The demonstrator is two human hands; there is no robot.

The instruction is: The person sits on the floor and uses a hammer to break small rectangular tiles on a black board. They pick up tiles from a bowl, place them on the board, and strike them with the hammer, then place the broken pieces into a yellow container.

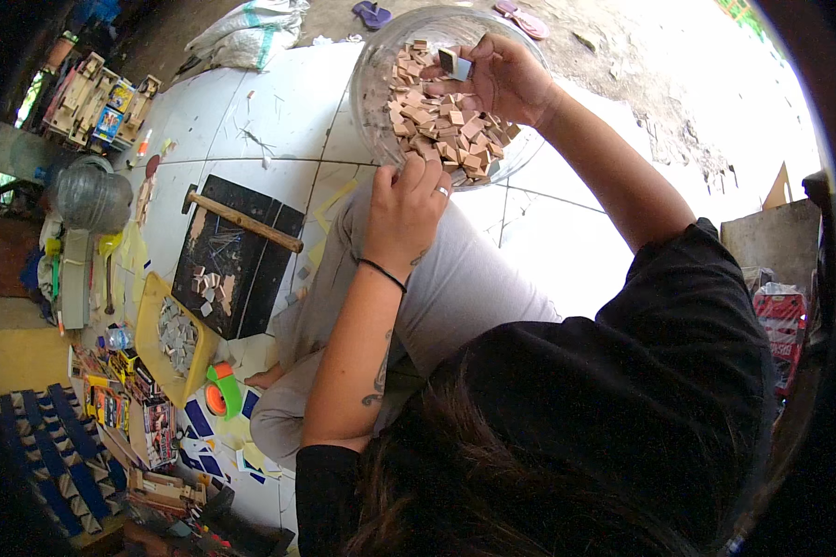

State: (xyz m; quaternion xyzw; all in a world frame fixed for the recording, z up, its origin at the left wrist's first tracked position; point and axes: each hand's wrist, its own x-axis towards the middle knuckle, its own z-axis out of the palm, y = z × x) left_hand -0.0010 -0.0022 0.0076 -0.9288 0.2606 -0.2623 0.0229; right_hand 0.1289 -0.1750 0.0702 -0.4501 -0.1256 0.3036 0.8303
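A large clear round tub (367,116) stands in front of my knees, holding many small square light-brown wooden pieces (460,135). Over its far side is my right hand (509,82), palm partly turned up, with a small square piece (455,64) with a pale bluish face at its fingers and thumb. My left hand (405,212) is at the near rim, its fingers curled closed with the tips against the edge of the pile. Whatever those fingertips grip is hidden.
Left of my knee, a hammer (251,223) lies across a black block (241,269) bearing nails and small pieces. A yellow tray (155,348) of grey pieces and an orange-green tape dispenser (221,392) sit nearer. White sacks (249,35) and sandals (372,14) lie beyond.
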